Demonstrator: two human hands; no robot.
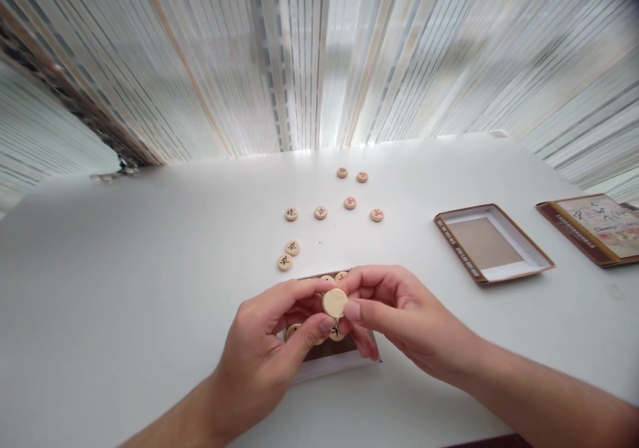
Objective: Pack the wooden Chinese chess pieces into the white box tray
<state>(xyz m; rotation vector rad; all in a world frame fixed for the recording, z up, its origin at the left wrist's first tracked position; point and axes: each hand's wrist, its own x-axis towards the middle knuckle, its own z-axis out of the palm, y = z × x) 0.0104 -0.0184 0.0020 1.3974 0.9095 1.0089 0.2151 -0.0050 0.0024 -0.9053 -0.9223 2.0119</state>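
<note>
A round wooden piece (335,303), its blank face toward me, is pinched between the fingertips of both hands. My left hand (277,345) holds its left side with thumb and index finger, and my right hand (394,315) grips its right side. Directly below them lies a shallow box (332,367) with several round pieces in it, partly hidden by my fingers. One piece in the box (335,332) shows a black character. Past the box, two black-marked pieces (284,262) touch each other on the white table (174,268).
Several more pieces with black or red characters (350,203) are scattered farther back. An open shallow tray (492,243) lies to the right, and beside it a printed box lid (599,225). A striped string curtain (319,55) hangs behind the table's back edge.
</note>
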